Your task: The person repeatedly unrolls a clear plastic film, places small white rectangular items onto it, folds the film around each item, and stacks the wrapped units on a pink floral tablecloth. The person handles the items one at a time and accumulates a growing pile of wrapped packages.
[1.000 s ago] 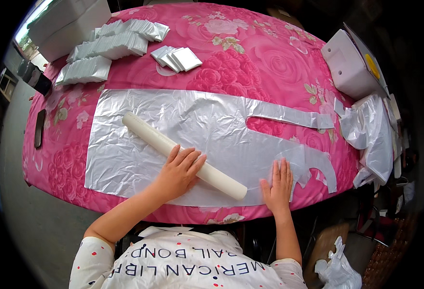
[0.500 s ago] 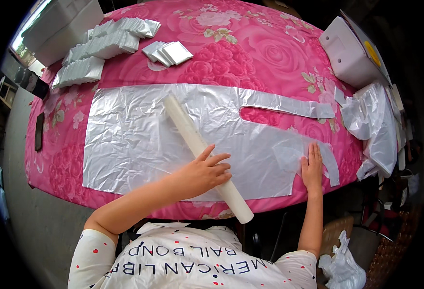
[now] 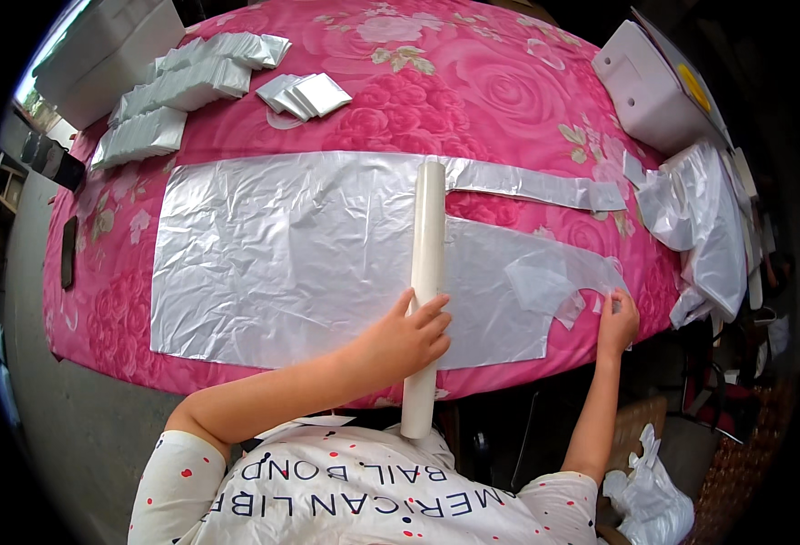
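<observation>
The left hand (image 3: 423, 334) is resting unclenched across the tube (image 3: 428, 227), presumably steadying it on the sheet (image 3: 273, 263) with its long axis pointing away from the person, while the right hand (image 3: 616, 313) is pinching the sheet's right end, apparently to control it, the sheet's length running left-right on the surface (image 3: 500, 86).

A pink flowered tablecloth (image 3: 500, 91) covers the surface. At the far left, rows of folded silvery packets (image 3: 196, 82) lie beside a white box (image 3: 114, 68), with a small pile of packets (image 3: 307, 95) to their right. A dark cup (image 3: 53, 162) is at the left edge; nearer lies what looks like a phone (image 3: 69, 252). A second white box (image 3: 650, 91) sits far right, crumpled white plastic (image 3: 713, 236) nearer.
</observation>
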{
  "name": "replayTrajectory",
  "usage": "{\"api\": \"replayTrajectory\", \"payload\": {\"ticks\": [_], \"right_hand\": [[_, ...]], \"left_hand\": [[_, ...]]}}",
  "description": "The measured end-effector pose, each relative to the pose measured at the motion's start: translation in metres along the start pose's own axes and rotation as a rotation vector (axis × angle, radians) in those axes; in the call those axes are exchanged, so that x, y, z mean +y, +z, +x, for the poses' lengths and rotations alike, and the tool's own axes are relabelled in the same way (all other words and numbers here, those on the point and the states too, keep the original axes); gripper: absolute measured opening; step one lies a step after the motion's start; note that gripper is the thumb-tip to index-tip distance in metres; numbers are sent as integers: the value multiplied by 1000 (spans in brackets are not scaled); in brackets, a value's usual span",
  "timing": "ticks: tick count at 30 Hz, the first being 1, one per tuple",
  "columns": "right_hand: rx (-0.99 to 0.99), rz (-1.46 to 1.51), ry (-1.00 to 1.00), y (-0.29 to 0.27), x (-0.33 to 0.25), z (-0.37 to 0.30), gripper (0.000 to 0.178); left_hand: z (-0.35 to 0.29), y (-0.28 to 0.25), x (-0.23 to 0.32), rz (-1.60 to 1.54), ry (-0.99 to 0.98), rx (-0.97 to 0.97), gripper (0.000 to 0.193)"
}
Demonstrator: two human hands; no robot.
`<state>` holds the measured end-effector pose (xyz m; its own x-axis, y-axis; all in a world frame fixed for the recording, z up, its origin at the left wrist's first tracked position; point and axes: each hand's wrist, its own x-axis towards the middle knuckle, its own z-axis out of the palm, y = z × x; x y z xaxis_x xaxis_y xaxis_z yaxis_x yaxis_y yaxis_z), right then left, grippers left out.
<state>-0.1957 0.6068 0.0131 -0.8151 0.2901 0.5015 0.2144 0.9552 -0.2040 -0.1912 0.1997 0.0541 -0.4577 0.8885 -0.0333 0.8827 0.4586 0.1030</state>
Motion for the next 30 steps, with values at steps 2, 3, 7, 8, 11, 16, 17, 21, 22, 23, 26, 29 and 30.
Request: {"api": "replayTrajectory", "payload": {"ticks": [2,3,7,8,11,16,17,21,22,23,26,29,30], "right_hand": [[96,-96,-177,-9,-9,0,14],[98,-47,-190,-16,-17,0,17],[-162,339,78,-44,-77,-4,24],[-290,479,232,-50,-98,-10,24],[-633,1080,274,-66,-173,-41,20],[-1013,1067,-370,-82,-246,-73,35],[-1049,1062,-419,-86,-252,-76,37],[-701,952,-455,-85,-255,-90,33],[-672,816,-414,-90,-248,-91,31],[-639,677,-365,-92,-241,-92,30],[-536,448,-284,-89,-235,-102,38],[-864,328,-86,-92,-234,-113,47],[-980,340,-49,-89,-233,-117,47]], "left_hand": [[-3,3,2,-40,-20,44,33],[-6,2,3,-58,-34,67,34],[-9,11,-2,-240,-50,216,40],[-9,14,-2,-349,-66,277,40],[-6,2,9,-1104,-298,448,38],[-10,-21,-7,-1811,-596,66,35],[-17,-18,-12,-1804,-615,67,32],[-86,-12,-63,-1816,-781,130,22],[-109,-12,-75,-1737,-862,168,20],[-130,-10,-88,-1658,-934,195,17],[-199,-4,-117,-1483,-1089,171,18],[-235,-4,-136,-1215,-1168,98,18],[-237,-9,-138,-1099,-1191,56,19]]}}
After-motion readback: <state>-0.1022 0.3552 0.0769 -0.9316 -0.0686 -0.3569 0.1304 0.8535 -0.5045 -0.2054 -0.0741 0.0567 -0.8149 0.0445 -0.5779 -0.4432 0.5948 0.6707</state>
